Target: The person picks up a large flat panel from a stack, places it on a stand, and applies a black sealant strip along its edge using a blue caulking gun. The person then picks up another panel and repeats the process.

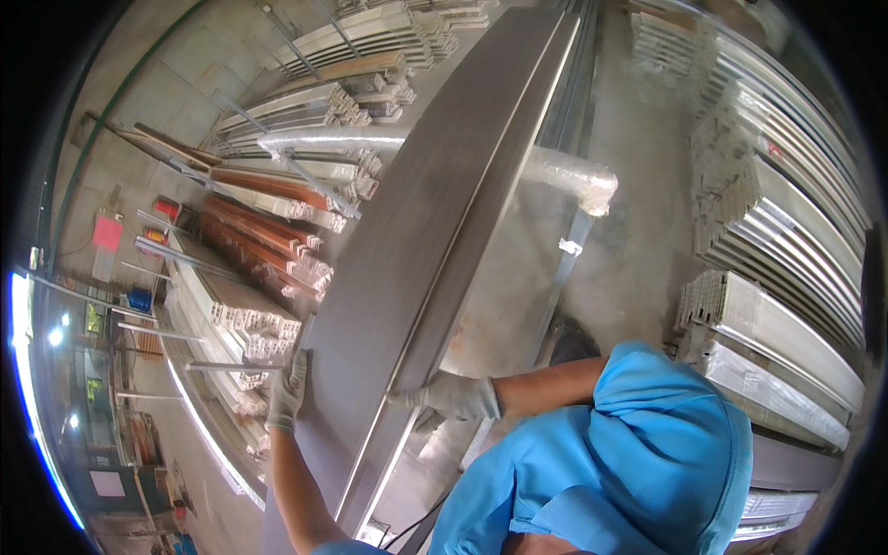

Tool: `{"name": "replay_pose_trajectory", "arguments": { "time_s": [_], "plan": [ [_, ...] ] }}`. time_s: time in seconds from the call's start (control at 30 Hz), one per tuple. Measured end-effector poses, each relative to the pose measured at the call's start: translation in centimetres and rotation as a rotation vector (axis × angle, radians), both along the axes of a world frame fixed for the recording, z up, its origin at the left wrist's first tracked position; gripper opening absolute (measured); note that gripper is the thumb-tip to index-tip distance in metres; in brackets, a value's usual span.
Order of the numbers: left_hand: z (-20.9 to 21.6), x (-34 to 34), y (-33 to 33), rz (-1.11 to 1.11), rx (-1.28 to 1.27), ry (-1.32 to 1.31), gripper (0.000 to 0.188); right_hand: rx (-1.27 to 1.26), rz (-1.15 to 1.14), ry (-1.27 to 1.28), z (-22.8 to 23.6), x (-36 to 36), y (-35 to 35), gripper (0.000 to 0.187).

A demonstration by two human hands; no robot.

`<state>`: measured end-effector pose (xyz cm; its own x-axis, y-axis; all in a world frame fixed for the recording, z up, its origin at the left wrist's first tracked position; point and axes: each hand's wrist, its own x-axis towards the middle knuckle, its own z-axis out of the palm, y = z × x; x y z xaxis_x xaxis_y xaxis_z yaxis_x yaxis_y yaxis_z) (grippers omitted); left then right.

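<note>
Panel [398, 250] lies across the wrapped bar [564, 173], short of its right end; right hand [453, 396] curled onto one edge, left hand's [287, 398] fingers half-bent along the other, grip beneath unclear. Even pressure should prevent twisting.

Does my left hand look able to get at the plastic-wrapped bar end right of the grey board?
Probably not: your left hand is at the left edge of the grey board, which lies between it and the wrapped bar end.
</note>
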<state>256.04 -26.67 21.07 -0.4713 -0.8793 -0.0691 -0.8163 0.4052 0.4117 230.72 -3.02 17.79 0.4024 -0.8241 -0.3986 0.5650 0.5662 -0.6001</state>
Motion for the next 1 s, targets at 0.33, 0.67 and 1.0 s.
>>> {"name": "replay_pose_trajectory", "arguments": {
  "time_s": [0.33,0.67,1.0],
  "plan": [
    [-1.2,1.3,-0.5,-0.010,-0.131,-0.092,0.059,0.099,0.128,0.196,-0.6,-1.2,1.1,0.088],
    [17.5,13.0,11.3,0.443,-1.215,0.012,0.016,-0.026,0.186,0.215,-3.7,-2.0,0.5,0.071],
    [-9.6,15.6,39.0,1.061,0.368,1.259,0.041,-0.199,0.440,0.219,-4.1,-4.2,-0.1,0.068]
  ]
}}
